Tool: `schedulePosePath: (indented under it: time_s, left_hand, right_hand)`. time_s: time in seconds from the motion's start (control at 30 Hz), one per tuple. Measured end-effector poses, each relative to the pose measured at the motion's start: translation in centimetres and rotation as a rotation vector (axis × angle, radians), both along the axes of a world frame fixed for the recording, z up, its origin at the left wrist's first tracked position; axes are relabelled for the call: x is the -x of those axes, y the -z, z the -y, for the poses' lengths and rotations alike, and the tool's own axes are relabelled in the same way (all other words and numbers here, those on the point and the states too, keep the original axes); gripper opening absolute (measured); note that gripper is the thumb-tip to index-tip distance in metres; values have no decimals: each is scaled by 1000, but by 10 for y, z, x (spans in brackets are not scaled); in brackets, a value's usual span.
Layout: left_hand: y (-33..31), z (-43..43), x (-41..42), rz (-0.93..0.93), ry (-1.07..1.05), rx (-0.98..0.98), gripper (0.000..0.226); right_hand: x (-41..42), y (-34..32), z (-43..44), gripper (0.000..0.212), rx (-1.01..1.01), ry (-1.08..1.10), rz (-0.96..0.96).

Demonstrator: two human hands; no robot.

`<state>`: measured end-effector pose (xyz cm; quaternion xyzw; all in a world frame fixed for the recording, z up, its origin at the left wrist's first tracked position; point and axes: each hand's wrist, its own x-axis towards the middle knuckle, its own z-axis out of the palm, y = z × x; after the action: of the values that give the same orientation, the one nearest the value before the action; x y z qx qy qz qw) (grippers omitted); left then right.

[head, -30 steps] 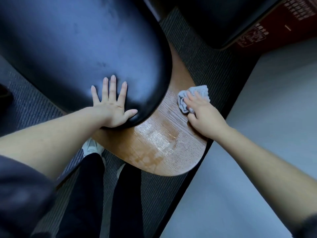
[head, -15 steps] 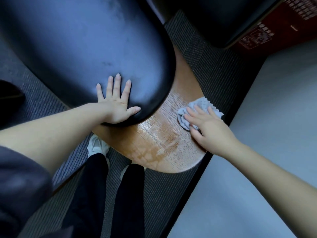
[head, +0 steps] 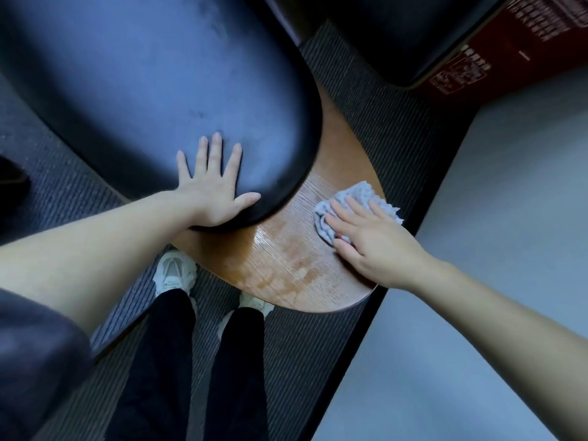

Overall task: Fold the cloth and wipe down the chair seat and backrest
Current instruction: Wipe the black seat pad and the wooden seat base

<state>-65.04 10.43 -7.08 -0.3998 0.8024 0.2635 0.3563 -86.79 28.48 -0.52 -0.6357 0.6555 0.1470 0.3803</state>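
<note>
Fingers [head: 358, 210] of right hand [head: 378, 246] straight, flat on grey cloth [head: 361, 190]; left hand [head: 213, 192] splayed flat on black cushion [head: 143, 74].

Floor: we see dark ribbed carpet [head: 381, 122], its right edge meeting pale grey flooring [head: 509, 249].
Far corner: we spot a red printed box [head: 525, 52].

My left hand [head: 213, 192] lies flat, fingers spread, on the rounded edge of the black chair cushion [head: 159, 90]. My right hand [head: 372, 246] presses a crumpled grey cloth [head: 366, 190] onto the wooden chair panel [head: 286, 265] with straight fingers. The wood beside it shines wet. My white shoes [head: 173, 272] stand on ribbed carpet [head: 381, 122].
</note>
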Motion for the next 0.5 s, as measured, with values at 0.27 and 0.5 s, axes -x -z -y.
schedulePosePath:
  time_s: [0.27,0.5]
  left_hand:
    - [5,-3,-4,-48,-7,50,91]
    - [0,-3,-4,-63,-3,44,90]
  right_hand:
    - [-5,68,72,30,118,323,-7]
    - [-4,0,2,52,-59,76,-78]
